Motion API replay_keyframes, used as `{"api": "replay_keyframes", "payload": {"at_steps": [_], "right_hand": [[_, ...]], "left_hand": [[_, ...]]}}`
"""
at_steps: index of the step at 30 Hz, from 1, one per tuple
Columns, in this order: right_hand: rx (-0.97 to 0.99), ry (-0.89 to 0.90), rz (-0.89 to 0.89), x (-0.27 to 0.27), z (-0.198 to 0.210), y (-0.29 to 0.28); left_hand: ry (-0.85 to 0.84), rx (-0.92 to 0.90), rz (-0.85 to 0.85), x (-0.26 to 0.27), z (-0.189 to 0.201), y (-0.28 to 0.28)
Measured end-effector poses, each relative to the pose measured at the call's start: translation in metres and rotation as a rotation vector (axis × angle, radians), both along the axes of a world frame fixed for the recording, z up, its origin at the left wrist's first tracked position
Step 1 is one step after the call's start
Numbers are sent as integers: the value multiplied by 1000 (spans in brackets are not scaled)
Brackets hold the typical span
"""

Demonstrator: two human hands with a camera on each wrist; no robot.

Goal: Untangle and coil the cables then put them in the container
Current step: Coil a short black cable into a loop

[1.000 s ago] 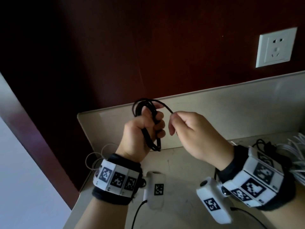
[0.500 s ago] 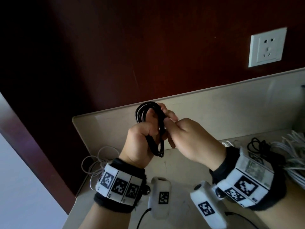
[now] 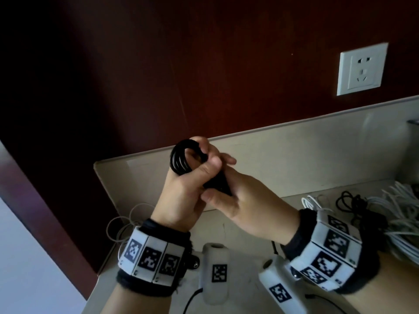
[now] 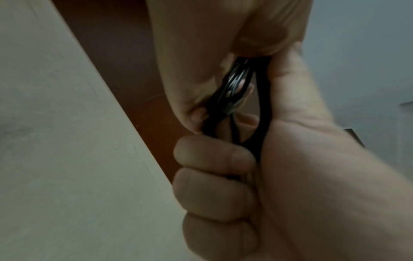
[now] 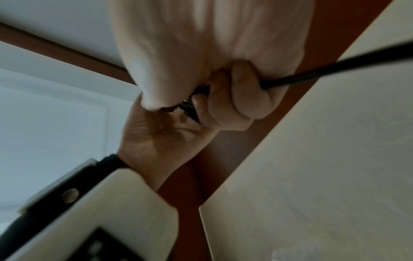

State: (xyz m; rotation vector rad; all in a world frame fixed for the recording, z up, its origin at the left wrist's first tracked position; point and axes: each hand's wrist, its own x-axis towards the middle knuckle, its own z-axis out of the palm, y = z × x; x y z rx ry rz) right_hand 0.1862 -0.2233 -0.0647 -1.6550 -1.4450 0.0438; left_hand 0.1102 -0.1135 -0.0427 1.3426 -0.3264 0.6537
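**Black coil held between both hands above the counter**

The coiled black cable (image 3: 181,159) is held up in front of the backsplash (image 3: 294,152), off the counter (image 3: 238,232). Left hand (image 3: 183,191) fingers curl round its loops; right hand (image 3: 247,205) fingers clamp its lower end. Loose cables (image 3: 362,207) crowd the counter's right edge; a white cable (image 3: 127,223) lies at the left edge.

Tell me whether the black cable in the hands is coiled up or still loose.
Coiled. The black cable forms stacked loops above the left hand, whose grip holds the bundle, while the right hand holds its lower part.
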Motion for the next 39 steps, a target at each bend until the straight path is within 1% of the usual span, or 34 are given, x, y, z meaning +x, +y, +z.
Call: {"api": "replay_keyframes", "payload": {"at_steps": [3,8,12,14,16,17,18,19,20,21,22,23,24,25,26,27,29,30,33,35,36,37,39], "right_hand": [[-34,-74,-61,-2,5,-2],[-66,-101,-107,-6,10,-5],[-96,-161,-131,-4,10,-6],[-125,-178,-133,-2,11,-7],[-178,-166,-115,3,14,-10],[-213,-156,-116,8,15,-12],[-256,-147,-132,14,17,-15],[-310,-150,-161,21,19,-17],[-367,-178,-203,27,20,-18],[-421,-232,-253,31,20,-20],[-467,-303,-304,34,20,-21],[-501,-378,-346,34,19,-22],[-513,-446,-373,33,18,-22],[-503,-506,-387,32,17,-23],[-480,-553,-393,31,17,-24],[-460,-581,-390,30,18,-25],[-461,-608,-377,31,23,-28],[-465,-615,-370,33,25,-29],[-403,-584,-348,40,29,-30],[-308,-458,-295,45,31,-31],[-261,-363,-251,48,32,-33],[-217,-262,-195,52,32,-35],[-123,-90,-77,59,33,-38]], "left_hand": [[33,-60,33,-1,3,4],[86,-147,71,-1,4,-5],[134,-151,114,2,4,-10],[185,-162,131,3,3,-11],[214,-126,205,4,2,-11],[189,-75,266,5,2,-9],[145,1,349,3,2,-7],[88,126,473,0,3,-4],[17,309,617,-4,5,1],[-61,541,731,-7,7,5],[-121,795,798,-9,10,7],[-121,1045,819,-11,12,6],[-54,1257,811,-11,13,5],[56,1416,799,-10,12,2],[183,1511,786,-8,10,0],[306,1549,769,-7,7,-1],[481,1555,748,-5,2,-3],[511,1553,758,-3,1,-3],[517,1551,803,3,1,-5],[502,1524,789,5,1,-5],[483,1454,741,4,1,-2],[460,1334,658,3,1,2],[397,1020,455,-2,1,10]]}}
